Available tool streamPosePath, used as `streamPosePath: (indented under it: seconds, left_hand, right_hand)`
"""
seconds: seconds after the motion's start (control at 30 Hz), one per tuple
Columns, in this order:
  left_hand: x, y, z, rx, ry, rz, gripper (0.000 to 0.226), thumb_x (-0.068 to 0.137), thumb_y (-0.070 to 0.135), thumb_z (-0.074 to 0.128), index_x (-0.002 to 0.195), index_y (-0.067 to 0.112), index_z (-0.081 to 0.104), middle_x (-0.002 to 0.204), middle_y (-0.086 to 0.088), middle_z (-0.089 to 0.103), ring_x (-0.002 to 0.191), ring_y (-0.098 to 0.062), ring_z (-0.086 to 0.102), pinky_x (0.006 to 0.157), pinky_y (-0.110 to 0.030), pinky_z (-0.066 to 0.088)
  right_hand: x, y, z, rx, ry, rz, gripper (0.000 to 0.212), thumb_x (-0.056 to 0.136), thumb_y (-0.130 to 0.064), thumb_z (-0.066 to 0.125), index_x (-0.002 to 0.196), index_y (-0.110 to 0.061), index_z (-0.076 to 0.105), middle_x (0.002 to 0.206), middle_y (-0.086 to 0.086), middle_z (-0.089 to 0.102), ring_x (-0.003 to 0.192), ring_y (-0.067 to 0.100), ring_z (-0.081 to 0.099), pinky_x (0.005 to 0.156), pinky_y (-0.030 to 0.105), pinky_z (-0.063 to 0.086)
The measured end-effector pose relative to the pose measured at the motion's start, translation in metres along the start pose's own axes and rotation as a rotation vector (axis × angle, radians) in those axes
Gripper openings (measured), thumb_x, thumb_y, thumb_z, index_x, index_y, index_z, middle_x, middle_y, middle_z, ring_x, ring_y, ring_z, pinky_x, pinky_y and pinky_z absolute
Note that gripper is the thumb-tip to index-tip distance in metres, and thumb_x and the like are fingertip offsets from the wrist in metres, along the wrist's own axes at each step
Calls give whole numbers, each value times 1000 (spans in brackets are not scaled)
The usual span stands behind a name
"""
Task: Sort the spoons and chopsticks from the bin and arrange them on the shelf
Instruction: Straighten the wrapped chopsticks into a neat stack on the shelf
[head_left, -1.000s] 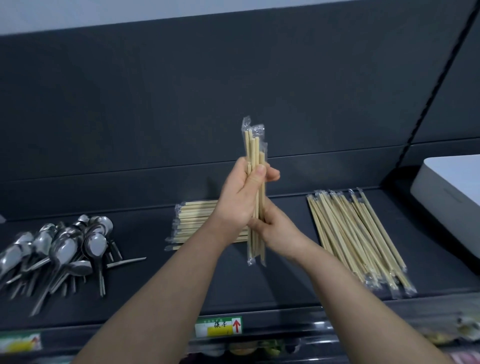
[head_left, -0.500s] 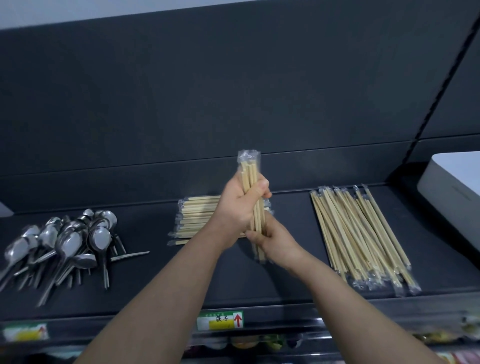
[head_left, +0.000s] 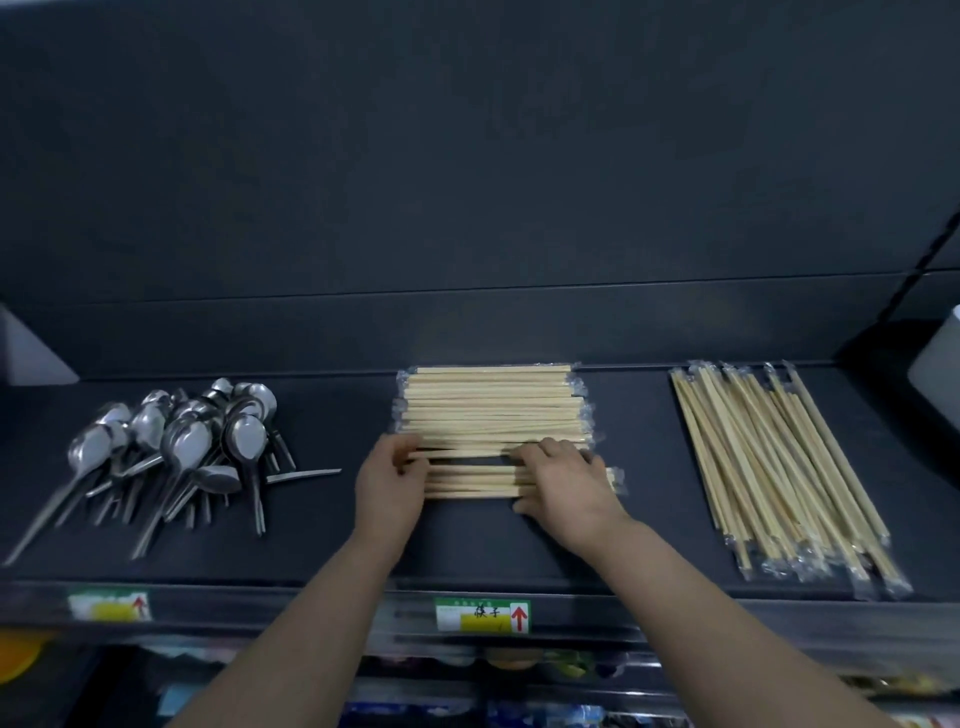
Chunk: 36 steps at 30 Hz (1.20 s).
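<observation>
The chopstick bundle (head_left: 470, 480), upright earlier, is now laid flat mid-frame, gripped by left hand (head_left: 389, 486) and right hand (head_left: 569, 486).

spoons (head_left: 171, 452): left of frame, heaped on the shelf (head_left: 337, 545)
middle stack (head_left: 493, 410): centre, lying crosswise
front bundle (head_left: 470, 480): just before the middle stack, left hand (head_left: 389, 483) at its left end, right hand (head_left: 566, 483) over its right
right pile (head_left: 779, 467): right of frame
</observation>
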<state>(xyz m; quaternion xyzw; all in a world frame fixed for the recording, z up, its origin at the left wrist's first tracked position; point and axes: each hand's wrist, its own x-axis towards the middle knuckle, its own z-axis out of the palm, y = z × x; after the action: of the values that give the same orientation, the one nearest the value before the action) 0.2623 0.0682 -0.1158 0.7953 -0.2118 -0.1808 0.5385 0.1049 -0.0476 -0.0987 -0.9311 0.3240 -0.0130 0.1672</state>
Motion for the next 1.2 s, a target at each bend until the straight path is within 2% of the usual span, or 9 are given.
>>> streamPosePath:
  seconds: [0.07, 0.13, 0.23, 0.33, 0.6, 0.77, 0.9, 1.03, 1.2]
  left_hand:
    - [-4, -10, -6, 219, -35, 165, 22, 92, 12, 59, 114, 16, 65, 115, -3, 63, 110, -24, 57, 96, -41, 49]
    - [-9, -15, -8, 430, -87, 281, 41, 92, 38, 53, 128, 19, 57, 133, -2, 54, 126, -27, 44, 105, -45, 40]
    - [-13, -19, -2, 734, -231, 265, 86, 85, 71, 38, 153, 23, 17, 160, -1, 12, 147, -26, 7, 120, -47, 9]
    - [-12, -22, 6, 910, -274, 203, 101, 85, 74, 36, 154, 15, -8, 161, -8, -13, 148, -28, -12, 119, -48, -4]
    - [7, -16, 13, 865, -215, 261, 94, 93, 60, 39, 152, 9, -11, 157, -16, -24, 145, -33, -21, 121, -46, -4]
    - [8, -10, 12, 932, -208, 248, 90, 92, 64, 35, 153, 10, -1, 160, -16, -12, 146, -34, -18, 117, -54, -7]
    - [1, 0, 18, 925, -196, 492, 67, 99, 46, 41, 153, 14, 18, 162, -11, 0, 148, -28, -11, 117, -51, -9]
    - [-1, 16, 40, 798, -276, 644, 38, 98, 25, 49, 135, 21, 53, 149, 0, 40, 138, -20, 28, 116, -38, 22]
    - [-21, 43, 89, 719, -377, 706, 30, 97, 16, 48, 122, 22, 62, 121, 7, 61, 114, -15, 47, 96, -26, 38]
  right_hand:
    - [-4, 2, 1, 20, 44, 6, 66, 82, -41, 69, 140, -32, 39, 138, -6, 41, 134, 15, 30, 116, 43, 13]
    - [-11, 7, 3, 15, 100, 66, 78, 78, -48, 72, 144, -33, 34, 147, -5, 31, 141, 17, 18, 117, 48, 5]
    - [-20, 13, 11, 100, 74, 249, 89, 82, -54, 65, 151, -30, 14, 159, 0, 4, 147, 28, -7, 116, 52, 1]
    - [-19, 14, 21, 154, 46, 303, 83, 94, -48, 52, 154, -21, 2, 160, 9, -10, 146, 31, -14, 118, 45, -2]
    - [6, 11, 27, 200, 107, 288, 71, 101, -32, 42, 153, -10, -2, 158, 13, -19, 145, 29, -21, 120, 38, -3]
    - [9, 10, 27, 96, 125, 286, 66, 101, -35, 37, 154, -18, 2, 160, 9, -14, 145, 28, -19, 119, 44, -5]
    - [4, 11, 20, 30, 131, 237, 67, 101, -38, 38, 153, -19, 0, 160, 6, -12, 146, 24, -17, 118, 43, -4]
    - [-11, 23, 6, -44, 155, 189, 52, 101, -28, 40, 150, -19, 24, 161, 4, 8, 148, 20, 3, 118, 38, 9]
    - [-36, 63, -20, -43, 174, 230, 37, 97, -21, 46, 134, -20, 50, 152, 1, 33, 144, 19, 24, 112, 32, 26]
